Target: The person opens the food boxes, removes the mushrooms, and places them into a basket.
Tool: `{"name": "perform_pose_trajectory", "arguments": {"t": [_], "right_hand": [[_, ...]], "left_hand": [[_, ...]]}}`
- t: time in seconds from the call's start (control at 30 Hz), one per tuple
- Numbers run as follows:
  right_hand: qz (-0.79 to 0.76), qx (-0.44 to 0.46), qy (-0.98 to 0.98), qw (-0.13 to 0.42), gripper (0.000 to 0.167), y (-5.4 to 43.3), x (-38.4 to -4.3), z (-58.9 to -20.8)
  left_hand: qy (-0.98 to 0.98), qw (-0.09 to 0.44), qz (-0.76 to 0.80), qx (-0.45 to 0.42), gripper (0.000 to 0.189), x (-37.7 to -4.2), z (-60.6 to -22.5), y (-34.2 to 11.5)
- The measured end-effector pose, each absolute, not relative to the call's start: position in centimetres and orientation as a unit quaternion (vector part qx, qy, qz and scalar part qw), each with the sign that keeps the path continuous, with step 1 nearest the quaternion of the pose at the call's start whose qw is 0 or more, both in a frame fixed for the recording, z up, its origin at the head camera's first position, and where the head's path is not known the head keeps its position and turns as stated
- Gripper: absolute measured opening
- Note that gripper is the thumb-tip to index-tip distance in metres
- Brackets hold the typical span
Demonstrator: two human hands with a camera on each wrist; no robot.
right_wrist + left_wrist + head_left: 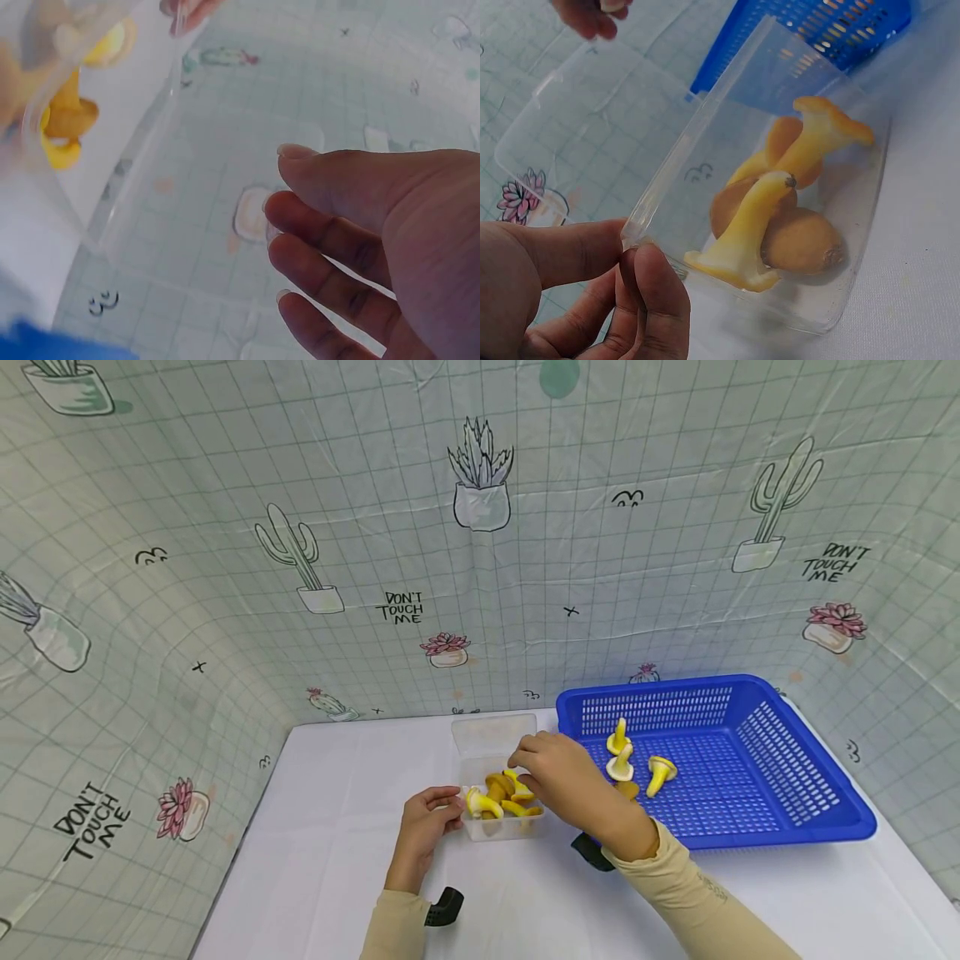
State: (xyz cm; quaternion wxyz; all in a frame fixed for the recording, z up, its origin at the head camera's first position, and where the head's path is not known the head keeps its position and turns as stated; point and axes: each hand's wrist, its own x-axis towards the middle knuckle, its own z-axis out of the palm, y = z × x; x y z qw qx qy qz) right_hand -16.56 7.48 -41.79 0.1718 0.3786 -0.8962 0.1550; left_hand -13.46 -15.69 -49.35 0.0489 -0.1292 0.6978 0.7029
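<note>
A clear plastic box (504, 830) holds several yellow and brown mushrooms (483, 803), some with pale undersides. My left hand (423, 828) pinches the box's left rim between thumb and fingers, as the left wrist view shows closely. Behind the box stands its clear lid (491, 733), swung open. My right hand (558, 778) hovers over the right back side of the box. In the right wrist view the right hand (360, 240) has its fingers loosely bent, thumb and fingertips apart, with nothing between them.
To the right stands a blue plastic basket (817, 827) with perforated walls. Several mushrooms (661, 774) lie in its left part; one is partly hidden by my right arm. A patterned sheet (525, 568) hangs behind the white table (315, 860).
</note>
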Motion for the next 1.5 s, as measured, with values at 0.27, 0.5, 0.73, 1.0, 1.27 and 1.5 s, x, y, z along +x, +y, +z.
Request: {"name": "perform_pose_trajectory", "arguments": {"t": [0.27, 0.5, 0.73, 1.0, 1.27, 1.5], "right_hand": [[0.166, 0.400, -0.891, 0.140, 0.021, 5.1, -16.7, -42.9], [0.171, 0.399, -0.895, 0.102, 0.025, 3.5, -16.8, -43.8], [0.173, 0.398, -0.896, 0.096, 0.026, 2.3, -17.1, -44.8], [0.168, 0.395, -0.899, 0.083, 0.027, 1.6, -17.3, -45.7], [0.161, 0.393, -0.902, 0.073, 0.027, 0.9, -17.7, -46.7], [0.163, 0.384, -0.907, 0.055, 0.025, 0.7, -18.0, -47.6]], "left_hand": [[0.696, 0.050, 0.705, -0.127, 0.032, -13.5, -49.4, -15.7], [0.694, 0.049, 0.707, -0.125, 0.031, -13.5, -49.5, -15.8], [0.692, 0.049, 0.709, -0.129, 0.031, -13.6, -49.5, -15.8], [0.696, 0.051, 0.704, -0.128, 0.030, -13.6, -49.5, -15.7], [0.695, 0.049, 0.705, -0.131, 0.031, -13.6, -49.5, -15.8], [0.696, 0.049, 0.704, -0.133, 0.031, -13.6, -49.5, -15.8]]}}
